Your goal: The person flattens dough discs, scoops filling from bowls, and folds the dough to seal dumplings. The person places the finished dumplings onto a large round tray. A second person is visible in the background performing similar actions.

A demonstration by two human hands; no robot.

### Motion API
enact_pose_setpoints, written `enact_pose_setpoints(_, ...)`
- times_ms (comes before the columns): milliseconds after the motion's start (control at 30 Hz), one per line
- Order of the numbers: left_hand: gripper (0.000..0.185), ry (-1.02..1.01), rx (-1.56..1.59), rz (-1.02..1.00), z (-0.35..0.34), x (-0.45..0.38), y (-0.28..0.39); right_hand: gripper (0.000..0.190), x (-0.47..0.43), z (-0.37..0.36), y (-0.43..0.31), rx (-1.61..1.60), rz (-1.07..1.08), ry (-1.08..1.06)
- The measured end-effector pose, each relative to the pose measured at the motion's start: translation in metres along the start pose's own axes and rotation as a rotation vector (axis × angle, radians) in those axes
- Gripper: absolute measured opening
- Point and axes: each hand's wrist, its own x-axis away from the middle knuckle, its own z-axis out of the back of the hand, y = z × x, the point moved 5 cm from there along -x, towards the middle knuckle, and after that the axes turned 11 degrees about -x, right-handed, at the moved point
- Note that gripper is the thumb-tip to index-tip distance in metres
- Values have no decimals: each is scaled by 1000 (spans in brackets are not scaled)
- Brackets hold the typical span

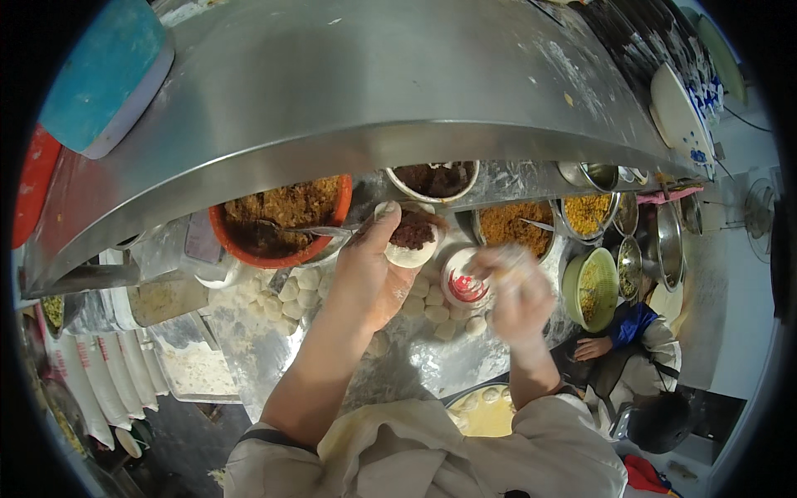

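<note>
My left hand [381, 261] holds a white dough wrapper [411, 254] with dark reddish-brown filling [412, 230] on it. My right hand [520, 289] is blurred, just right of a small white round tub [466, 277] with red and white inside; whether it holds anything cannot be told. Dough pieces [436, 311] lie on the floured metal table [423, 364] below and beside my hands. Behind my left hand stands an orange bowl [216, 231] of brown filling with a metal utensil [320, 231] in it. A white bowl of dark filling [436, 179] is beyond the wrapper.
A metal shelf [398, 140] spans above the table's far side. On the right are a bowl of orange-brown filling [514, 227], a bowl of yellow filling [585, 211] and a green strainer [570, 292]. A seated person [647, 367] is at the right. A round tray [482, 414] stands near my body.
</note>
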Motion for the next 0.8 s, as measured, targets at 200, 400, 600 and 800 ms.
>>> enact_pose_setpoints(200,37,-68,-95,46,0,26,-2,21,-72,6,8,344,-23,-16)
enact_pose_setpoints(400,34,-155,-214,70,2,83,11,47,-27,-23,-50,368,274,-377)
enact_pose_setpoints(600,38,-288,-267,180,0,149,-1,45,38,-47,-112,448,488,-613)
enact_pose_setpoints(800,38,-204,-545,-6,-3,211,-25,41,72,-52,-162,88,517,-384)
